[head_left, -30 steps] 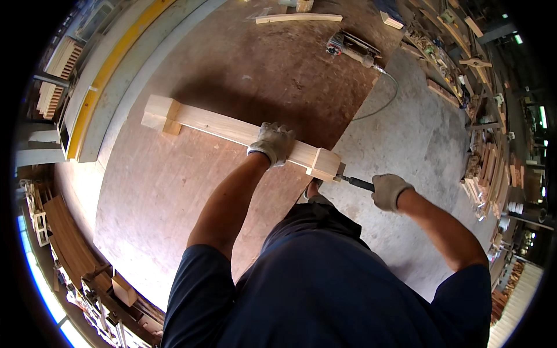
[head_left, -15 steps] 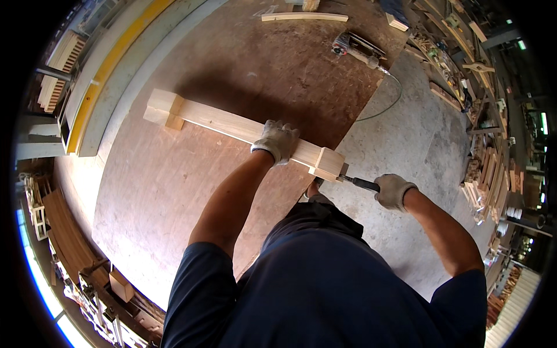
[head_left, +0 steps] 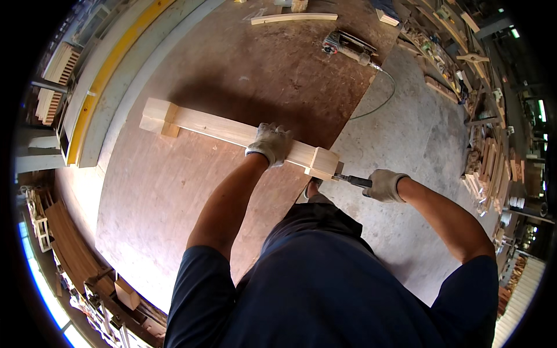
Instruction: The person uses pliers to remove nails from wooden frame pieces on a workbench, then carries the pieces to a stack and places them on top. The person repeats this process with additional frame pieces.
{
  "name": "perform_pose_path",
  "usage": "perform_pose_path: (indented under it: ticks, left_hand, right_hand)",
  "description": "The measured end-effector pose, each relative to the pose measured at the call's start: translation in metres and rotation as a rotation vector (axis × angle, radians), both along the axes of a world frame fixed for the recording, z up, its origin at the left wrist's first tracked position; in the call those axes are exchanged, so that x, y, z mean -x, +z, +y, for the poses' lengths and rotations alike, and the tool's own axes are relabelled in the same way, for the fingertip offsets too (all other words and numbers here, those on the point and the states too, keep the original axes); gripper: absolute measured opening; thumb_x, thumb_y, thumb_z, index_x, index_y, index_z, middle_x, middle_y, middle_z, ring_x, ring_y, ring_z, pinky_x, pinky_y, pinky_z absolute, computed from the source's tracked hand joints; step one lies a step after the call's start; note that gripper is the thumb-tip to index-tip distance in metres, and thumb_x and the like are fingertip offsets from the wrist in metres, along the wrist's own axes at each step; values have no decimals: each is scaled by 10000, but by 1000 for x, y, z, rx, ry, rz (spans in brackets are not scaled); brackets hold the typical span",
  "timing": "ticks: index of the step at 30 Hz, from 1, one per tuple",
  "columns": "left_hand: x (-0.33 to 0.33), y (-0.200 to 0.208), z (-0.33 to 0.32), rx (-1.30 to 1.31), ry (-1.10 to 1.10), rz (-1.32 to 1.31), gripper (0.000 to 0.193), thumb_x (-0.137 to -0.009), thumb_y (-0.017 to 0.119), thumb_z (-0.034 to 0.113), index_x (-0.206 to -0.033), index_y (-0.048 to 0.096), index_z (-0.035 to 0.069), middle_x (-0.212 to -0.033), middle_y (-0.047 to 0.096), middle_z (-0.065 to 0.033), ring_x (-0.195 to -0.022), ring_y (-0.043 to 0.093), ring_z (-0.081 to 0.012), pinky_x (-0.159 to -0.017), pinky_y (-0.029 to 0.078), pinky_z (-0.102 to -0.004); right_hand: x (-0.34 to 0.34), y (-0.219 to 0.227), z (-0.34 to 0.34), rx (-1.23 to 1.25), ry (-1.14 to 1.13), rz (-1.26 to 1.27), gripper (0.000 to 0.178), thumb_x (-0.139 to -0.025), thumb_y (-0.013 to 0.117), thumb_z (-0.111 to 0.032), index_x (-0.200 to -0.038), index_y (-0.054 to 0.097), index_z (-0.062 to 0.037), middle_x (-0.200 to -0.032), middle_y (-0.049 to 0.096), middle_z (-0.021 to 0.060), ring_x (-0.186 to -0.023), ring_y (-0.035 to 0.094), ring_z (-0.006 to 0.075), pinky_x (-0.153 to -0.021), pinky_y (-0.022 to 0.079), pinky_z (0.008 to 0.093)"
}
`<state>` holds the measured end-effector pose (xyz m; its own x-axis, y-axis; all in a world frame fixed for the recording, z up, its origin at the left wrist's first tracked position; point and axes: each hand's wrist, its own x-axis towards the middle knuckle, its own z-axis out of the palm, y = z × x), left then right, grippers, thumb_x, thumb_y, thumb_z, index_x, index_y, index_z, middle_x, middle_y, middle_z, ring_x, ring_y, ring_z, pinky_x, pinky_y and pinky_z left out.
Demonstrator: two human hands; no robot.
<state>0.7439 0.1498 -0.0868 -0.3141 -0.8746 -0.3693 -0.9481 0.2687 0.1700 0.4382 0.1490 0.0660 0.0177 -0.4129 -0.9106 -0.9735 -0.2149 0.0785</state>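
A long pale wooden beam [head_left: 212, 125] with a thicker block at each end lies slanted over the brown board. My left hand [head_left: 271, 144], in a light work glove, is closed over the beam, right of its middle. My right hand [head_left: 385, 185], gloved too, is shut around the dark handle of a hand tool [head_left: 355, 181]. The tool's working end meets the outer face of the beam's right end block [head_left: 322, 162]; its exact shape is too small to make out.
The brown board [head_left: 168, 214] borders a grey concrete floor [head_left: 418, 139]. Farther off lie a power tool [head_left: 350, 49] with a thin hose and a curved wooden strip [head_left: 294, 18]. A yellow-striped rail [head_left: 98, 98] stands left. Stacked wood [head_left: 484, 174] lies right.
The whole view has shifted slightly, so the scene sits a little farther left. My right hand and the tool have risen slightly relative to the beam. My left hand keeps its hold.
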Motion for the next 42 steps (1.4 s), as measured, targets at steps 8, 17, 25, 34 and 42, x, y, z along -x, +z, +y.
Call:
perform_pose_path:
  ticks: [8, 17, 25, 34, 42]
  left_hand:
    - [2, 4, -2, -21, -1, -11, 439, -867, 667, 229, -1294, 649, 128, -1375, 625, -136, -1333, 538, -362, -1148, 342, -496]
    - [-2, -5, 1, -22, -9, -12, 488, -862, 665, 222, -1337, 630, 119, -1402, 615, -137, -1345, 527, -368, -1178, 307, -497]
    - [0, -1, -3, -49, -5, -14, 515, -856, 678, 233, -1355, 621, 118, -1441, 590, -125, -1385, 491, -370, -1190, 292, -496]
    - [-6, -16, 3, 124, -11, 122, 272, -915, 607, 218, -1160, 648, 108, -1306, 655, -177, -1307, 556, -410, -1141, 341, -541]
    - [-3, -13, -2, 35, -6, 56, 430, -847, 662, 218, -1264, 660, 113, -1358, 641, -144, -1301, 556, -375, -1153, 336, -505]
  right_hand:
    - [39, -26, 31, 122, -43, -218, 352, -958, 668, -335, -1044, 715, 2, -969, 734, 251, -983, 711, 408, -884, 543, 490]
    - [71, -80, 57, 220, -177, -433, 308, -952, 687, -310, -1041, 705, -16, -895, 736, 213, -894, 712, 387, -845, 538, 483]
    - [94, -177, 109, 86, -795, -765, 348, -930, 757, -266, -1145, 727, 6, -908, 751, 120, -816, 645, 158, -777, 540, 349]
    - [95, -164, 136, 122, -1134, -858, 326, -985, 695, -243, -1145, 722, 40, -870, 734, 76, -748, 641, 122, -684, 535, 319]
    - [86, -157, 119, 97, -1388, -806, 237, -1019, 629, -203, -975, 715, 13, -749, 661, 38, -617, 571, 131, -576, 470, 325]
